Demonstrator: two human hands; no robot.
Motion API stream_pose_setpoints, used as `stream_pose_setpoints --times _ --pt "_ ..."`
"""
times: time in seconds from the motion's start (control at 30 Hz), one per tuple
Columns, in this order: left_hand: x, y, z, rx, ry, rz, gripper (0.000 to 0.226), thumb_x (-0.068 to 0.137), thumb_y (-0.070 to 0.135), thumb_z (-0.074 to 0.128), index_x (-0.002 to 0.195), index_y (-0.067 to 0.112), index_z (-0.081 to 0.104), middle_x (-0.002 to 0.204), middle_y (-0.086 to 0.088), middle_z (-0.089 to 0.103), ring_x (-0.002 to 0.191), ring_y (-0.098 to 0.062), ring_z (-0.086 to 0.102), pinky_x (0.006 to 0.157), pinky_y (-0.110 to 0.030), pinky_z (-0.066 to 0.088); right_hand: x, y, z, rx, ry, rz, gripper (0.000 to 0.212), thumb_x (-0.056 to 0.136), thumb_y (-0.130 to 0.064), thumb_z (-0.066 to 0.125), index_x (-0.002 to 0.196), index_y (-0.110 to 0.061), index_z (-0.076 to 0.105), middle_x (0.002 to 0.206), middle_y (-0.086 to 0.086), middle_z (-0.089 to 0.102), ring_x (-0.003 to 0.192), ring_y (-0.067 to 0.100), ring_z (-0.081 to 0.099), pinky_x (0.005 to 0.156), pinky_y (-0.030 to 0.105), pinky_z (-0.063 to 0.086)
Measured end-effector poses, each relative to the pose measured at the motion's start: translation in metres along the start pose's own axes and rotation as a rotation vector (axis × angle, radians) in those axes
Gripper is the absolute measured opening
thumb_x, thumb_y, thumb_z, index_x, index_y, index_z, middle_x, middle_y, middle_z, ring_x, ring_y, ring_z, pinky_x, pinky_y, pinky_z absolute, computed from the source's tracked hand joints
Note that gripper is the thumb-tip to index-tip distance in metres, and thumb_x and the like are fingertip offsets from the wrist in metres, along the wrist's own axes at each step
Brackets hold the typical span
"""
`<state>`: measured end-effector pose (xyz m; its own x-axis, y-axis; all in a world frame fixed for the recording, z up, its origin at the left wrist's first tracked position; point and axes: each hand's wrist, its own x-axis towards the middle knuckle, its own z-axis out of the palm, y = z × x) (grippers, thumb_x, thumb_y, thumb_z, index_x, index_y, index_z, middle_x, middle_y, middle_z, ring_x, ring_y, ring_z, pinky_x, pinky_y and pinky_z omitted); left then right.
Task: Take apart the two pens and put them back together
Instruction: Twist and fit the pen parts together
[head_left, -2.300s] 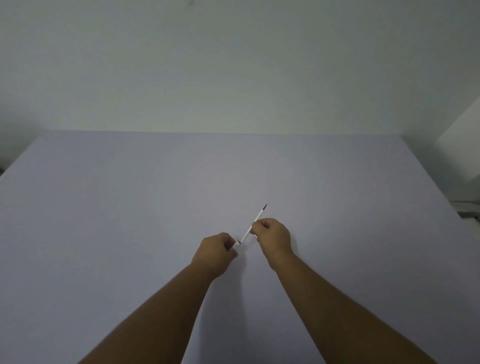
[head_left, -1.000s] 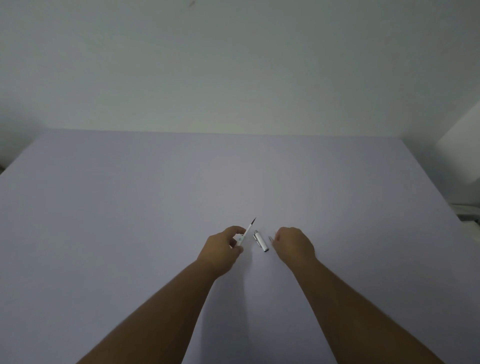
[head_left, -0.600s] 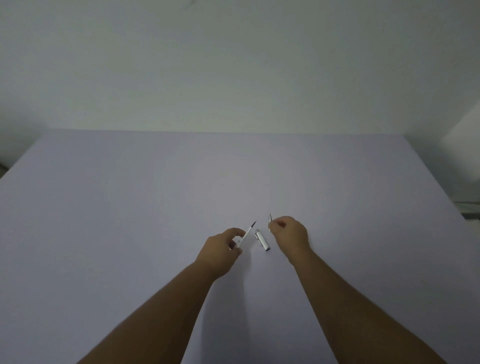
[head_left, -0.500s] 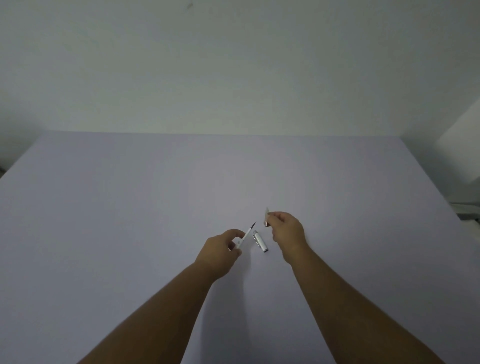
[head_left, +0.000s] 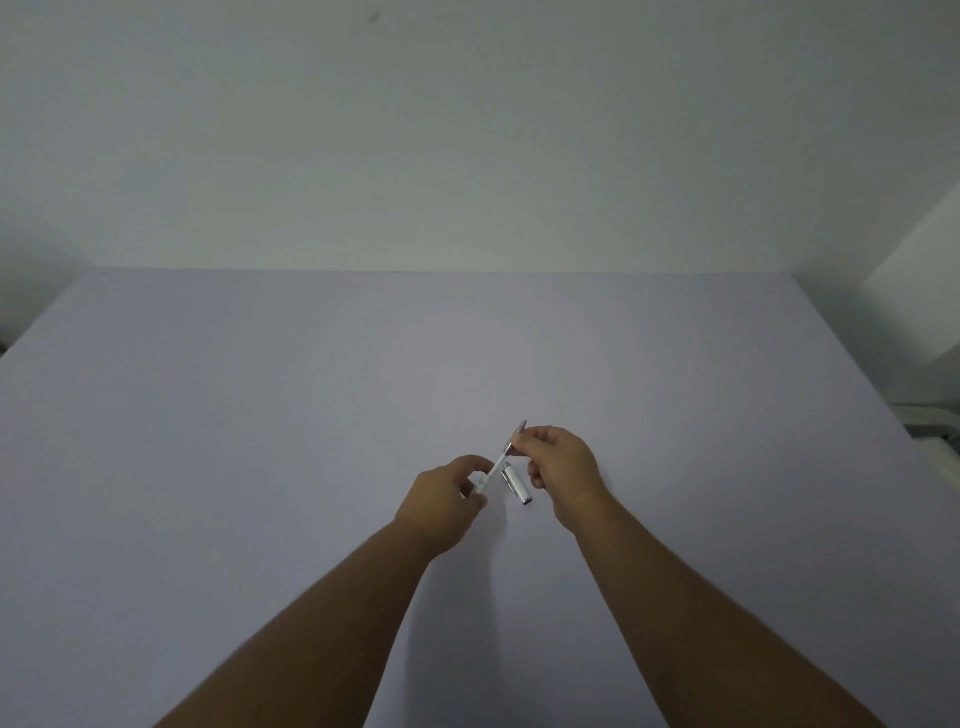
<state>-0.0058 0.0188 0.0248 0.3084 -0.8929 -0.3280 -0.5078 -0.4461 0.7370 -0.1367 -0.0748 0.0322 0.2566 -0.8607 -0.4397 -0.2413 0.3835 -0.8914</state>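
Since before, right hand (head_left: 563, 467) brought its pinched tip piece (head_left: 516, 436) onto left hand's (head_left: 441, 499) gripped refill (head_left: 493, 467).

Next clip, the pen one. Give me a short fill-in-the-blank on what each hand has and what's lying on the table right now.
1. The left hand pinches the white refill at its lower end, with the other end pointing toward the ____ hand.
2. The right hand holds a small silver tip piece over the refill's ____ end.
3. A silver barrel piece lies on the ____, between the two hands.
4. The number of hands touching that barrel piece is ____.

Missing words: right; far; table; zero
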Motion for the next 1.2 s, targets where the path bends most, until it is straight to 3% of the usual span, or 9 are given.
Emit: stream_pose_setpoints --times 0.13,0.27,0.43,0.7,0.83,0.93,1.0,1.13,1.2 --pt "0.001 0.002 0.000 -0.016 0.034 -0.007 0.030 0.085 0.019 0.062 0.111 0.032 0.059 0.081 0.007 0.060 0.062 -0.006 0.055 0.053 -0.018 0.046 -0.005 0.000 0.004 -0.021 -0.055 -0.001 0.006 0.072 -0.018 0.067 0.066 -0.018 0.069 0.060 -0.005 0.064 0.043 0.008 0.045 0.048 0.026 0.040" --pt "0.004 0.004 0.000 -0.016 0.069 -0.053 0.021 0.083 0.019 0.065 0.103 0.020 0.061 0.076 0.009 0.056 0.059 -0.005 0.052 0.052 -0.021 0.047 -0.007 0.003 0.008 -0.006 -0.107 -0.013 0.009 0.074 -0.016 0.067 0.080 -0.021 0.071 0.059 -0.010 0.067 0.043 0.008 0.041 0.046 0.021 0.037" --pt "0.003 0.003 0.000 -0.017 0.091 -0.078 0.009 0.082 0.020 0.067 0.089 0.018 0.064 0.071 0.011 0.055 0.066 -0.012 0.054 0.057 -0.021 0.045 -0.006 0.004 0.007 -0.041 -0.161 -0.005 0.008 0.077 -0.022 0.068 0.081 -0.024 0.074 0.059 -0.012 0.067 0.047 0.010 0.040 0.049 0.022 0.037" --pt "0.001 0.009 -0.003 -0.016 0.113 -0.049 0.007 0.082 0.020 0.067 0.087 0.019 0.063 0.069 0.012 0.055 0.061 -0.003 0.050 0.054 -0.016 0.039 -0.003 -0.001 0.010 -0.132 -0.165 0.009 0.020 0.079 -0.033 0.071 0.070 -0.018 0.061 0.066 -0.004 0.060 0.050 0.011 0.044 0.049 0.024 0.038" --pt "0.000 0.013 -0.006 0.010 0.126 -0.032 0.012 0.083 0.020 0.066 0.094 0.015 0.065 0.071 0.010 0.055 0.063 -0.005 0.050 0.057 -0.015 0.040 -0.005 -0.004 0.012 -0.091 -0.201 -0.022 0.010 0.082 -0.030 0.068 0.075 -0.023 0.067 0.074 -0.003 0.060 0.052 0.012 0.040 0.051 0.024 0.036" --pt "-0.003 0.014 -0.008 0.026 0.115 -0.026 0.010 0.083 0.021 0.066 0.092 0.017 0.063 0.071 0.011 0.054 0.064 -0.004 0.050 0.055 -0.015 0.038 -0.006 -0.007 0.013 -0.190 -0.138 -0.026 0.038 0.076 -0.040 0.073 0.059 -0.018 0.048 0.057 -0.004 0.041 0.050 0.014 0.033 0.050 0.026 0.031" --pt "-0.005 0.014 -0.009 0.019 0.108 -0.028 0.008 0.083 0.022 0.066 0.088 0.021 0.059 0.071 0.014 0.053 0.063 0.000 0.049 0.053 -0.015 0.034 -0.009 -0.009 0.014 -0.229 -0.110 -0.028 0.047 0.075 -0.046 0.073 0.056 -0.019 0.039 0.056 -0.004 0.036 0.052 0.015 0.032 0.051 0.027 0.030" --pt "-0.007 0.015 -0.016 0.002 0.126 -0.043 0.011 0.083 0.022 0.067 0.093 0.018 0.064 0.070 0.013 0.053 0.062 0.001 0.049 0.052 -0.013 0.034 -0.014 -0.015 0.013 -0.134 -0.210 -0.007 0.032 0.083 -0.046 0.064 0.081 -0.014 0.066 0.082 0.001 0.061 0.054 0.013 0.039 0.052 0.024 0.036" --pt "-0.007 0.016 -0.018 0.005 0.125 -0.037 0.011 0.082 0.021 0.067 0.092 0.017 0.064 0.069 0.012 0.053 0.061 -0.001 0.049 0.051 -0.014 0.034 -0.015 -0.017 0.011 -0.104 -0.195 -0.029 0.022 0.083 -0.038 0.066 0.078 -0.017 0.067 0.086 0.002 0.063 0.055 0.012 0.043 0.053 0.023 0.038"
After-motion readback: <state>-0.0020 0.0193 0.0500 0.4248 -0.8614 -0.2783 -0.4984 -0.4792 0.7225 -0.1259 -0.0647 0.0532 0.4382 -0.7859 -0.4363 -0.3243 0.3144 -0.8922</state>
